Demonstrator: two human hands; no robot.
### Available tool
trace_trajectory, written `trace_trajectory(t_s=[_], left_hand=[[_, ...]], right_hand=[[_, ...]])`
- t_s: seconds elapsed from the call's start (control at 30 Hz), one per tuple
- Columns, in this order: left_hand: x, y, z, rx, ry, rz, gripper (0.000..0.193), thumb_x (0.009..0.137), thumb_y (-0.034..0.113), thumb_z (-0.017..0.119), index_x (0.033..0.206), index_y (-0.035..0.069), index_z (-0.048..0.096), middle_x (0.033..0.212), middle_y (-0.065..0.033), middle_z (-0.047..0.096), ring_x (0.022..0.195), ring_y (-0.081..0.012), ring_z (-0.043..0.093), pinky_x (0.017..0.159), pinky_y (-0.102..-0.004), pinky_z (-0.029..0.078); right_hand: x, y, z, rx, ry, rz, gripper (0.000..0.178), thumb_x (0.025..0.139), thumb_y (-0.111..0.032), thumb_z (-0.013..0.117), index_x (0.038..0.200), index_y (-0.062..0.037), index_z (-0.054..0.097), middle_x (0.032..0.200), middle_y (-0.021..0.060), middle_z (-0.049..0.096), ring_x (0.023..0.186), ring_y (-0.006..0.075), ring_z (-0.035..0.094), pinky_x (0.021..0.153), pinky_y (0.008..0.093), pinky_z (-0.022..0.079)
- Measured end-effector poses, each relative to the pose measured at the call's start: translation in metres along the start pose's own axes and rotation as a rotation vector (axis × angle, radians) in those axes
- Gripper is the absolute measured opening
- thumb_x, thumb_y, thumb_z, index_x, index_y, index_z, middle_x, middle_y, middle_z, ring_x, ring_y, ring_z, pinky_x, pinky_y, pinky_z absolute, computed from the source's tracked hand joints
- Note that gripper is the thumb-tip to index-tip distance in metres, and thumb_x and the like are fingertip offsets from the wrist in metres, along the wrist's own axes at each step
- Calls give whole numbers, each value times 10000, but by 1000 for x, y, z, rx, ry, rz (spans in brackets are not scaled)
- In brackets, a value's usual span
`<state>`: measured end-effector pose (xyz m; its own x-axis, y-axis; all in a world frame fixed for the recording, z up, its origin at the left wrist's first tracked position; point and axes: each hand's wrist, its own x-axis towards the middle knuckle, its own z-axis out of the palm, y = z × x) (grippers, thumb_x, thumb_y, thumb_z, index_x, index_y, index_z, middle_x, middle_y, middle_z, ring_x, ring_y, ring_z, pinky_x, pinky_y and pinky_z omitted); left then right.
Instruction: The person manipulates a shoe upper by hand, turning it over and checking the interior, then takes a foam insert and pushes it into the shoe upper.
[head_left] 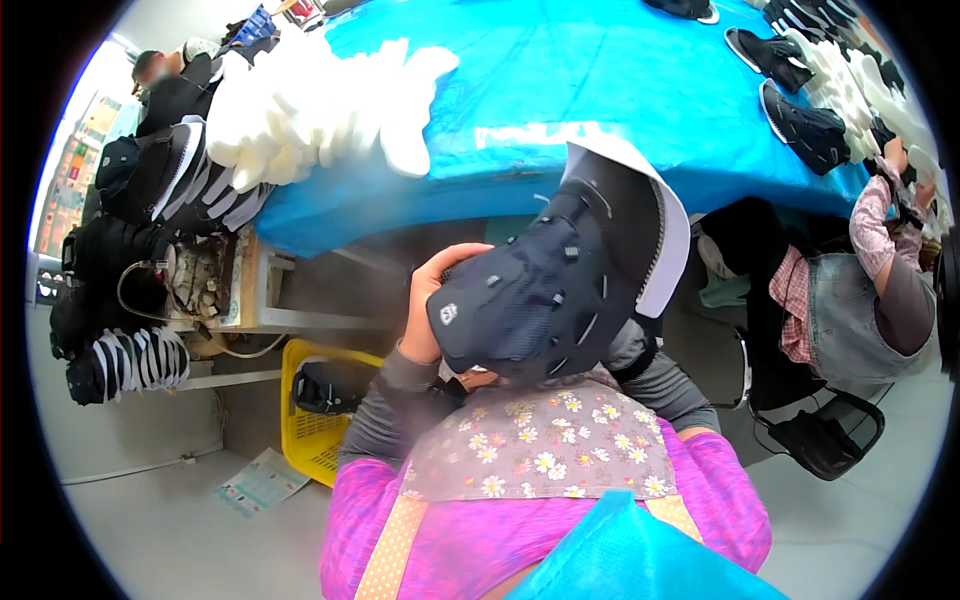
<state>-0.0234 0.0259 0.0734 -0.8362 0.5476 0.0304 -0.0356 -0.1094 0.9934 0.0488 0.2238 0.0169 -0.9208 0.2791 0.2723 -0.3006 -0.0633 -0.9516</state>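
Navy shoe upper (520, 295): your bent left hand (432, 300) curls around its side, gripping; your right hand is hidden, its hold impossible to tell.

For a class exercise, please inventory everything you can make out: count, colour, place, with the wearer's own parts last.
Held upper: one, navy with white edge, centre
Table: one, blue-covered, ahead
White forms: many, white, table's left and far right
Other uppers: many, dark with white edges, left stacks and table's right
Basket: one, yellow, floor left
Paper: one, pale, floor left
Chair: one, black, lower right
Co-workers: at least two, mixed clothing, upper left and right
Apron: one, greyish floral, wearer's front
Left hand: one, bare, gripping the upper's left side
Right hand: not clearly visible
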Motion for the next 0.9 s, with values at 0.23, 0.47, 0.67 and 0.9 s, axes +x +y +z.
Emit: trace_trajectory(t_s=[0.23, 0.47, 0.67, 0.9], left_hand=[[9, 2, 14, 97, -91, -41, 509, 957, 101, 611, 1427, 2, 444, 1392, -137, 549, 1266, -237, 545, 1076, -390, 445], [23, -17, 31, -146, 437, 18, 561, 1026, 449, 538, 1429, 67, 461, 1325, -138, 604, 1205, -284, 592, 1036, -392, 462], [32, -5, 38, -522, 138, -29, 646, 1036, 563, 412, 1425, 54, 492, 1403, -99, 568, 1250, -244, 565, 1078, -391, 439], [41, -22, 5, -326, 353, -183, 779, 967, 657, 469, 1464, 58, 435, 1450, -110, 517, 1277, -277, 530, 1106, -427, 400]], right_hand=[[21, -17, 13, -39, 96, -29, 632, 769, -96, 816, 1321, 20, 532, 1148, 152, 693, 1040, 205, 669, 908, 336, 525], [31, -58, 19, -87, 7, -155, 389, 858, -141, 785, 1181, 8, 628, 997, 209, 713, 894, 250, 714, 802, 330, 541], [40, -56, 18, -44, 56, -107, 298, 956, -252, 679, 1078, 20, 663, 872, 235, 669, 759, 340, 673, 685, 356, 513], [55, -57, 14, -124, 68, -72, 357, 909, -296, 731, 1064, 14, 645, 873, 215, 673, 777, 334, 664, 700, 366, 512]])
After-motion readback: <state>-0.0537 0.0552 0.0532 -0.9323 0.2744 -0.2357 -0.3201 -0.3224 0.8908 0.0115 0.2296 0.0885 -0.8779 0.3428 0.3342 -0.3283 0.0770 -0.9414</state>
